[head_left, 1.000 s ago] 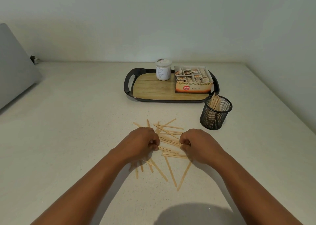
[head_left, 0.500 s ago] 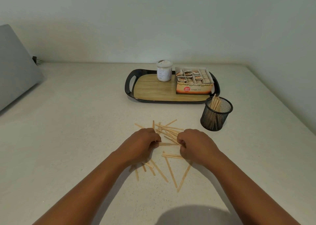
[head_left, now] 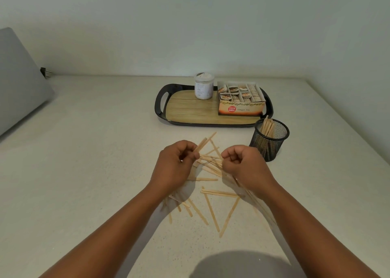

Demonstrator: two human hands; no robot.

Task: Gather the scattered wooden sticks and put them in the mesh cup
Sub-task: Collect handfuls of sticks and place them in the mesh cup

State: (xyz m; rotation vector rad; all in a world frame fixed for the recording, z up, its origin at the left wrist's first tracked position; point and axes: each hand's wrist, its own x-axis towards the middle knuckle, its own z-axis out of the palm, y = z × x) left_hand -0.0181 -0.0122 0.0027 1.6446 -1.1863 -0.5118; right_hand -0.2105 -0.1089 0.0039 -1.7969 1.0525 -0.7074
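Note:
Several thin wooden sticks (head_left: 211, 212) lie scattered on the pale counter in front of me. My left hand (head_left: 177, 166) is raised a little above them and pinches one stick (head_left: 201, 145) that points up and to the right. My right hand (head_left: 244, 163) is curled with its fingertips on a bunch of sticks (head_left: 212, 166) fanned out between my two hands. The black mesh cup (head_left: 269, 140) stands just right of my right hand, with several sticks upright inside it.
A black tray (head_left: 161, 106) with a wood-look base sits behind the sticks, carrying a white jar (head_left: 203, 86) and an open box of tea bags (head_left: 240, 98). A grey laptop lid (head_left: 19, 87) leans at far left. The wall rises close on the right.
Both hands have lifted off the counter and moved slightly away from me. My left hand now holds a stick up; the central sticks have been drawn together between my hands.

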